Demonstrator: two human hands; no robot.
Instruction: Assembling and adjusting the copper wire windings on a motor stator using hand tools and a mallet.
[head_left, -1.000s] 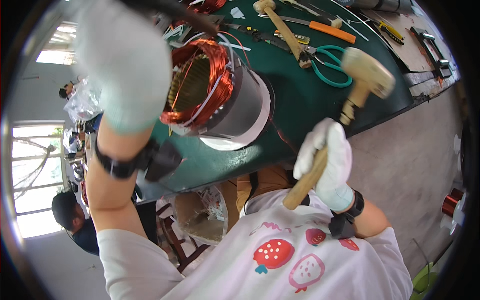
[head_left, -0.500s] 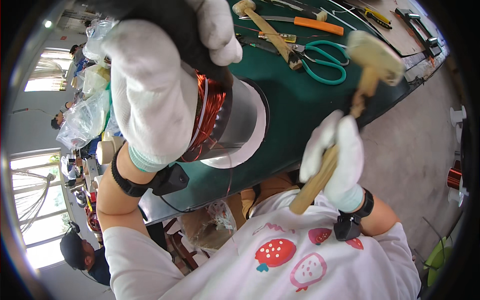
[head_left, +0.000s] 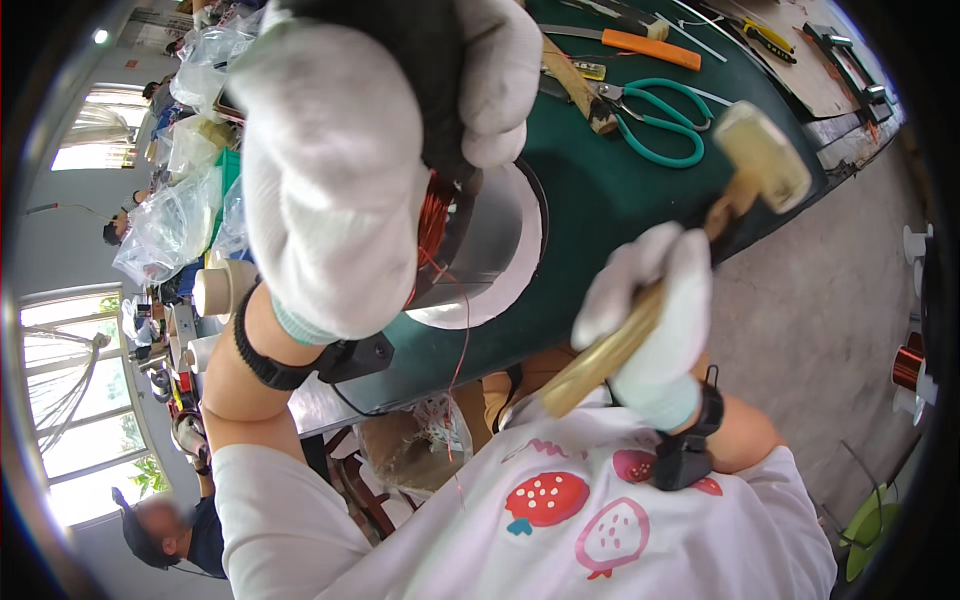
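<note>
Here, the left hand point(head_left: 335, 180) grips a black tool point(head_left: 412, 65) over copper wire point(head_left: 431, 222); the right hand point(head_left: 668, 330) clasps a mallet point(head_left: 768, 160) beside the counter point(head_left: 590, 225).

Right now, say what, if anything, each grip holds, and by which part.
Right grip: the mallet, by the middle of its handle. Left grip: a dark piece; which part cannot be told, its top being out of view.

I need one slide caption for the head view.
Left gloved hand grips a dark tool near copper windings on a grey cylinder; right gloved hand holds a mallet.
</note>
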